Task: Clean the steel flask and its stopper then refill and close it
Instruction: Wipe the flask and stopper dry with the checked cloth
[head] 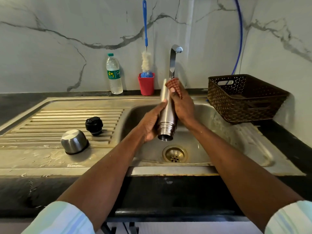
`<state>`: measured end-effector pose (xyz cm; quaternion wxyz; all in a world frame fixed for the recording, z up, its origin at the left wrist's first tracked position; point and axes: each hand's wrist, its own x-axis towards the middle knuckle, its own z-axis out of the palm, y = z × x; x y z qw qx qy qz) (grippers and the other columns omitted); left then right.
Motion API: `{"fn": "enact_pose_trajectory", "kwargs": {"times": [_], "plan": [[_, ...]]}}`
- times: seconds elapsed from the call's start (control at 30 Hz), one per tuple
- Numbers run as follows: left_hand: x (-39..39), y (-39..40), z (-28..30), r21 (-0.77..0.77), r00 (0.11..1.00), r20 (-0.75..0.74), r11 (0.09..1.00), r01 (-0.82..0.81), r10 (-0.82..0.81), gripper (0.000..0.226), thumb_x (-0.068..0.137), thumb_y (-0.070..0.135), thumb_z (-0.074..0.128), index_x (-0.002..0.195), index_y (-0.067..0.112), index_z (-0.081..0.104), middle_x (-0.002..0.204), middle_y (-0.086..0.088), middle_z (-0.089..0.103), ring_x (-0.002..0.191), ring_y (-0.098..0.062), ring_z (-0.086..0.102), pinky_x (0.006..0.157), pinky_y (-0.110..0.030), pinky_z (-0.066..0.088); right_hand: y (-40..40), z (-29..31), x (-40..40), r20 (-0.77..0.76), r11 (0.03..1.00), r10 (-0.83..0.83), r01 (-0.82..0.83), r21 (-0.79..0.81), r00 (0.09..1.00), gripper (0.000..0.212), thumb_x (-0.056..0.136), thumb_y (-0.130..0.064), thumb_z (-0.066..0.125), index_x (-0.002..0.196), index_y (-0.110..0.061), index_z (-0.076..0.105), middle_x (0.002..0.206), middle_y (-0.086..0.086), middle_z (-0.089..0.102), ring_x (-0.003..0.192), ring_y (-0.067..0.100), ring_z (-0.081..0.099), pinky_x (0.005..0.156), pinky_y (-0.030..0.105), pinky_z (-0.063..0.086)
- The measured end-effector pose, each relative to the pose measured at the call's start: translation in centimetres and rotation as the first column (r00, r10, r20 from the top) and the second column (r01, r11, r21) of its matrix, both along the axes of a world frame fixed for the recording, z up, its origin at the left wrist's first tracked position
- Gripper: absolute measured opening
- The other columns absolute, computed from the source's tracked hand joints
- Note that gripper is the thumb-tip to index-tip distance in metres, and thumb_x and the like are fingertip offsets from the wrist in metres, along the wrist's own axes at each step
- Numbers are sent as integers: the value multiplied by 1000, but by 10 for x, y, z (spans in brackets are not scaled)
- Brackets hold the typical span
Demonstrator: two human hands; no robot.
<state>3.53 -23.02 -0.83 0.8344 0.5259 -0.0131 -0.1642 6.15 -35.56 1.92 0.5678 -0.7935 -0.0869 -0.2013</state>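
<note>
Over the sink basin [211,115], the steel flask [166,115] tilts mouth-down between both hands, the left hand [152,123] clasping its neck while the right hand [181,103] presses a checked cloth [173,83] against its upper body, with the black stopper [94,125] on the drainboard [50,119].

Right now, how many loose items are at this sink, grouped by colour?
Steel: 2, flask gripped by left hand, cup lid
Black: 1, stopper
Red: 2, holder cup, checked cloth under right hand
Blue: 1, bottle brush
Clear: 1, water bottle
Brown: 1, basket
Total: 8
</note>
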Motion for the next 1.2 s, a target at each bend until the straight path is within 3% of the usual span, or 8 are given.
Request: {"fn": "enact_pose_trajectory", "kwargs": {"times": [0.23,0.33,0.57,0.67,0.73,0.83,1.0,1.2], "plan": [[-6,-12,0,-3,995,20,995,102,-101,63,91,41,64,138,4,46,89,-13,67,71,-25,67,65,-47,62,-20,2,13,2,994,-86,86,67,996,45,100,-36,51,143,-25,46,145,4,47,126,21,49,106,42,40],[4,-3,1,-129,1000,-11,992,12,-13,61,95,56,50,130,6,53,96,-15,69,77,-27,67,70,-45,60,2,-1,-4,53,991,35,-28,-131,998,45,99,-31,52,143,-27,46,152,5,35,128,22,44,106,41,37],[18,41,7,-454,953,-96,840,-298,287,44,100,30,34,99,-4,63,84,-17,73,79,-29,72,71,-35,61,58,-16,-44,106,849,293,-207,-487,950,53,96,-45,52,145,-25,46,155,-5,37,149,15,11,121,49,11],[19,54,7,-471,971,-56,851,-233,234,41,94,31,53,114,-5,60,105,-18,67,104,-30,66,105,-42,48,60,-17,-47,124,847,325,-231,-479,938,52,98,-41,52,147,-25,43,156,-7,35,149,16,10,121,49,11],[17,52,8,-396,979,-40,896,-201,202,39,89,30,61,113,0,62,100,-15,68,97,-28,66,104,-44,48,56,-10,-48,65,895,317,-276,-350,946,53,99,-37,52,149,-28,38,160,-3,25,149,19,12,120,48,13],[7,36,12,-258,995,-34,961,-97,91,30,93,32,59,105,5,62,84,-12,69,67,-24,68,67,-35,60,43,-1,-38,51,972,189,-179,-153,981,53,100,-35,50,150,-29,33,161,1,18,146,24,21,116,45,19],[-3,10,10,-69,997,-43,996,59,-62,52,86,29,73,127,3,54,98,-16,69,81,-28,67,84,-43,55,9,5,-8,56,999,22,-21,-34,998,48,100,-38,50,146,-27,41,152,4,36,131,21,42,102,32,38],[-7,3,2,438,969,77,881,179,-236,69,78,17,79,137,30,46,112,-21,64,82,-30,68,67,-39,60,-30,5,14,-3,973,-222,221,-67,975,33,97,-42,51,115,-19,66,106,-1,64,97,17,61,81,30,46]]}}
